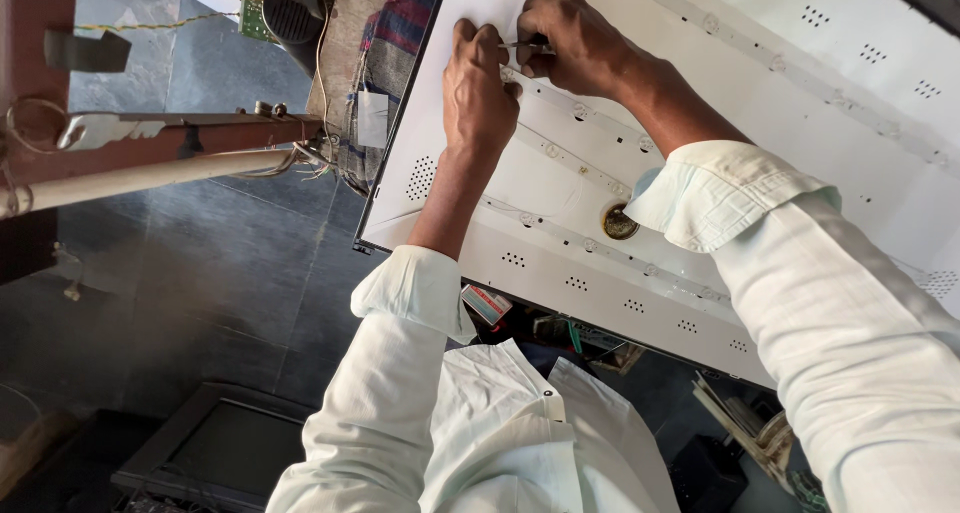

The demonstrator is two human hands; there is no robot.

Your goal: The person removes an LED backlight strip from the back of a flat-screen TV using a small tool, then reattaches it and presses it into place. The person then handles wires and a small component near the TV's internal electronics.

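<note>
A large white backlight panel of an opened flat screen lies before me, crossed by thin strips with small round lenses. My left hand presses flat on the panel near its upper edge, fingers resting on a strip. My right hand is closed on a thin metal tool, its tip touching the strip right beside the left fingers. Both arms wear pale rolled-up sleeves.
A round hole with a brass-coloured part sits mid-panel. A wooden frame with a pale rod and loose wires stands at left over a dark tiled floor. An old dark monitor lies below. Small boxes and clutter sit under the panel's near edge.
</note>
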